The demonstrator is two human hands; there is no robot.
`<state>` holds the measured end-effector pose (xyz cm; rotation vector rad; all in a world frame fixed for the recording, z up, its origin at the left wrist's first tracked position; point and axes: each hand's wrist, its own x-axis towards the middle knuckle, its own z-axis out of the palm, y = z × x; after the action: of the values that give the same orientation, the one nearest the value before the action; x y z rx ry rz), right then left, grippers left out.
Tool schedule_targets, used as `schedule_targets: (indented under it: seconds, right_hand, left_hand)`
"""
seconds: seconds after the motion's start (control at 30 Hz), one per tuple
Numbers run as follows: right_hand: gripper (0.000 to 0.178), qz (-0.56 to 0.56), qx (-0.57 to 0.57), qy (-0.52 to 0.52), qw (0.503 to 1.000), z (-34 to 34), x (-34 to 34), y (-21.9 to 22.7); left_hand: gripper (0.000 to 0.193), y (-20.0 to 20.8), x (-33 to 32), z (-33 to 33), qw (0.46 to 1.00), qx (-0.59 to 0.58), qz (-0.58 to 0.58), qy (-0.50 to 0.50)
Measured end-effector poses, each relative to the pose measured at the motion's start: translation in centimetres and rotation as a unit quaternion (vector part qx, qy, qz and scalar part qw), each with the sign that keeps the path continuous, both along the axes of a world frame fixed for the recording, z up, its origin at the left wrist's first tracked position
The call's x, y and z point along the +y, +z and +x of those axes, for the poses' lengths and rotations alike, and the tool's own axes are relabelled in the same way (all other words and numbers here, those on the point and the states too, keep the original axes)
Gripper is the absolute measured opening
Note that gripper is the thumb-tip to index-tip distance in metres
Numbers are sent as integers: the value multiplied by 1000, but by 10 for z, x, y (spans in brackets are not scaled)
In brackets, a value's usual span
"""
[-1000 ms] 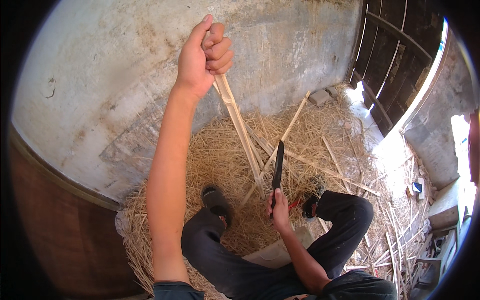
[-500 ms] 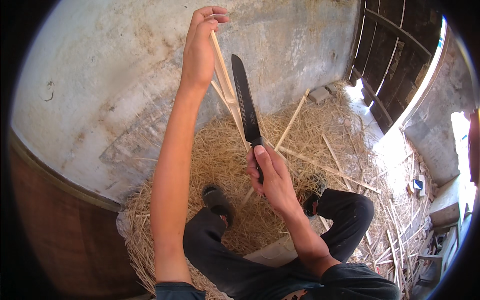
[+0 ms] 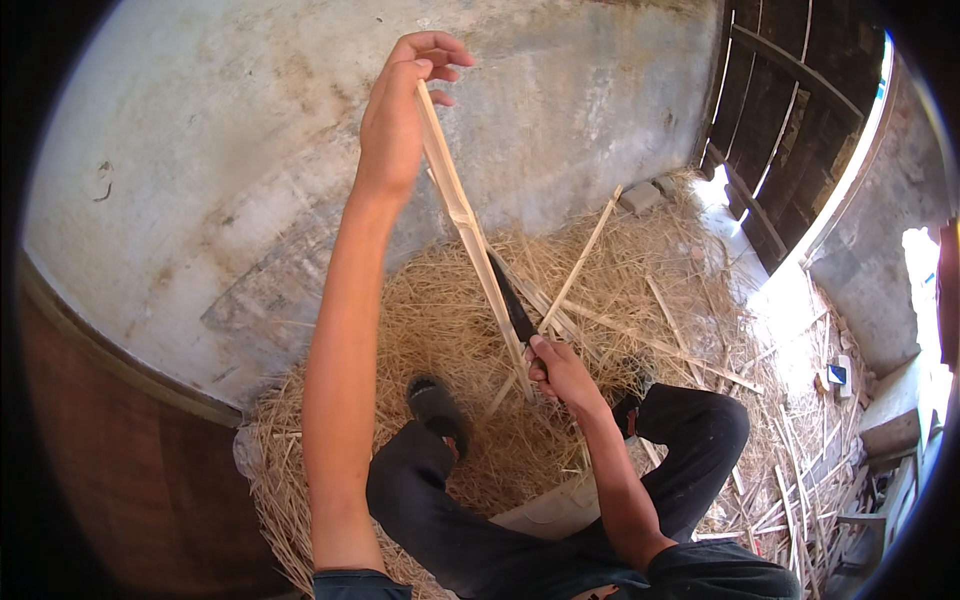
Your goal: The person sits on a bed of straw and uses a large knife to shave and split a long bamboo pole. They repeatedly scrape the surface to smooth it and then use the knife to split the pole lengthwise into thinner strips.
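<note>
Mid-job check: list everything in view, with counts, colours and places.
Long wood strip: at least 1, pale tan, slanting down from the left hand
Knife: 1, black, alongside the strip
Loose strips: several, tan, on the shavings
Shavings: 1 heap, straw-coloured, around the feet
Blocks: at least 2, grey, by the wall
Wall: 1, stained grey-white, behind
Slatted door: 1, dark brown, upper right
Small device: 1, white and dark, far right
Shoes: 2, dark, on the shavings
Trousers: 1 pair, black, lower middle
Left hand: 1, upper middle
Right hand: 1, gripping the knife
</note>
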<state>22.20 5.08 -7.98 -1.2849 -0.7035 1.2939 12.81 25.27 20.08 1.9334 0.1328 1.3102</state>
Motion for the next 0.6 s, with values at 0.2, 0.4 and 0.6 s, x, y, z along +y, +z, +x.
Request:
schedule_targets:
  seconds: [0.2, 0.4, 0.6]
  right_hand:
    - [40, 138, 39, -11, 990, -18, -14, 99]
    - [41, 162, 7, -89, 983, -35, 6, 46]
    - [47, -76, 29, -92, 992, -33, -21, -238]
  left_hand:
    - [31, 0, -6, 8, 996, -60, -38, -49]
    - [35, 2, -38, 16, 995, -42, -73, -44]
    - [34, -3, -36, 13, 992, -71, -102, -6]
